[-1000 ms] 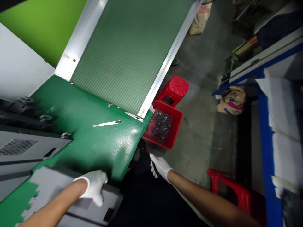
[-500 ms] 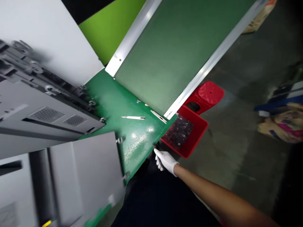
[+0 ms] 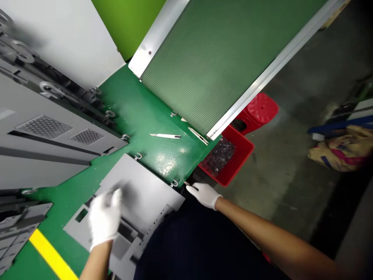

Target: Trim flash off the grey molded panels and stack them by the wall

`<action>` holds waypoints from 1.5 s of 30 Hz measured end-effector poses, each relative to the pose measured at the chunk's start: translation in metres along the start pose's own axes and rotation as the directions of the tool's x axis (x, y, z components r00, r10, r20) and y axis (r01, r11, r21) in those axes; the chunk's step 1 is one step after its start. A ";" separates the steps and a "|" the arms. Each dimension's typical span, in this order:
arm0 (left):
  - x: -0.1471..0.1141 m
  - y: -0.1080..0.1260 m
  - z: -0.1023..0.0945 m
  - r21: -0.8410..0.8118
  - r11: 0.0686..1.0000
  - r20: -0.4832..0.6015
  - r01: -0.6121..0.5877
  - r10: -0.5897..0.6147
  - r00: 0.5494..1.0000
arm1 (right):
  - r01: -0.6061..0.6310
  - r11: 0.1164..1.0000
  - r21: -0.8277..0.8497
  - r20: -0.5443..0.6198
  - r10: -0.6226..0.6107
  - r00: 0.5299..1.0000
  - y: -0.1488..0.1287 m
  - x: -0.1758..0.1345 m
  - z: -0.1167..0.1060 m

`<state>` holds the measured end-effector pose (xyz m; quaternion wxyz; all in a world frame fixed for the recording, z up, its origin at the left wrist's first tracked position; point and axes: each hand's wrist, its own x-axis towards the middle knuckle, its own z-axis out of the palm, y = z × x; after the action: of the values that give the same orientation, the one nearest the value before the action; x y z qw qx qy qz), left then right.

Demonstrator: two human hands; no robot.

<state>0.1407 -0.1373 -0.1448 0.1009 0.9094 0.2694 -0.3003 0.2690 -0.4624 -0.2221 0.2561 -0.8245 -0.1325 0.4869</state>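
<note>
Just above a grey plastic panel (image 3: 145,186) is my left hand (image 3: 105,216) in a white glove, slightly blurred. Its fingers are apart and hold nothing that I can see; whether it touches the panel I cannot tell. The panel lies on the green table (image 3: 122,93), with small hook-shaped parts (image 3: 174,182) along its far edge. At the table's near edge, my gloved right hand (image 3: 205,194) is closed around a dark-handled hand tool (image 3: 187,183). Only the tool's tip shows past the fingers, so its exact kind is hidden.
A white craft knife (image 3: 165,136) and tweezers (image 3: 198,135) lie by a green conveyor belt (image 3: 221,58). Beyond my right hand are a red bin (image 3: 244,149) with small dark pieces and a red stool (image 3: 264,109). More grey panels (image 3: 58,144) stand at left.
My left hand has come into view over the grey panel. That panel now lies turned, closer to the table's near edge. My right hand stays closed near the same edge.
</note>
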 end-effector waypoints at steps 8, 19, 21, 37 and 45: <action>0.115 0.158 0.025 -0.051 0.844 0.610 -0.534 0.449 0.653 | 0.056 0.991 -0.125 0.051 -0.050 0.997 0.003 -0.003 0.018; 0.132 0.142 0.025 -0.329 0.862 0.641 -0.385 0.503 0.579 | 0.144 0.982 -0.124 0.107 -0.131 0.986 -0.009 0.015 0.027; 0.133 0.138 0.029 -0.406 0.842 0.634 -0.356 0.540 0.554 | 0.148 0.977 -0.153 0.121 -0.131 0.984 -0.013 0.018 0.025; 0.138 0.129 0.046 -0.535 0.793 0.580 -0.292 0.596 0.556 | 0.132 0.946 -0.297 0.131 -0.097 0.987 -0.030 0.026 0.021; 0.136 0.135 0.036 -0.526 0.800 0.597 -0.291 0.590 0.544 | 0.184 0.897 -0.401 0.134 -0.142 0.981 -0.029 0.028 0.023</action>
<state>0.2893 -0.2038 -0.2524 0.4411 0.7104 0.0133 -0.5483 0.2632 -0.4185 -0.2360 0.1096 -0.8200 -0.3134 0.4662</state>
